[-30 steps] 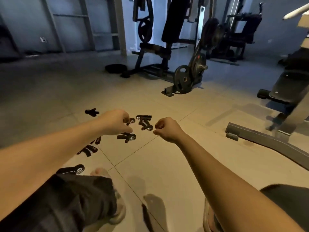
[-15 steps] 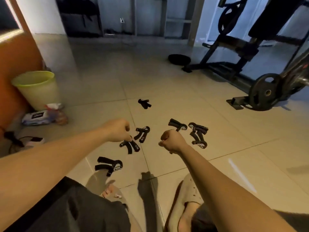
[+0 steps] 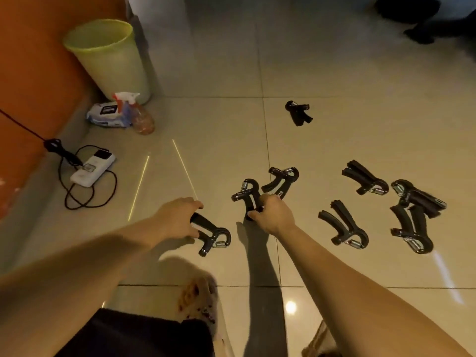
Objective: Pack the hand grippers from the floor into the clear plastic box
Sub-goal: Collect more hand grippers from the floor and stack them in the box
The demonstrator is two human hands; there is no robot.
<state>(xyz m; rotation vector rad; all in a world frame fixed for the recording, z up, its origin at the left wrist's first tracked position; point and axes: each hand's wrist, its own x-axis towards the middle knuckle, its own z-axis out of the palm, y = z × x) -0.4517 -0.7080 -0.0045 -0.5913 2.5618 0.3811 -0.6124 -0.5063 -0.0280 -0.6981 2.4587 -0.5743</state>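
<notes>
Chiefly, a yellow-green waste bin (image 3: 107, 55) stands at far left against the orange wall (image 3: 25, 73), well apart from the work. Dark gym equipment (image 3: 417, 19) fills the far right corner, too blurred to identify. Near the bin lie a white device (image 3: 94, 166) with a looped black cable (image 3: 77, 199), a pack of wipes (image 3: 105, 113) and a spray bottle (image 3: 141, 117) just beside the pack. A slippered foot (image 3: 198, 297) shows between the forearms. Eight black hand grippers (image 3: 343, 226) are on the floor (image 3: 206, 124): a lone gripper (image 3: 298, 113) farther off, four grouped at right, two of these overlapping, and three by the hands. The left hand (image 3: 177, 219) is clamped round one handle of the nearest gripper (image 3: 213, 235), which rests on the tile. The right hand (image 3: 274, 215) is curled round the handles of a second gripper (image 3: 244, 194). A third gripper (image 3: 282, 180) lies just beyond it; contact cannot be told. The hands are apart. The floor is glossy beige tile with dark grout lines and light reflections.
</notes>
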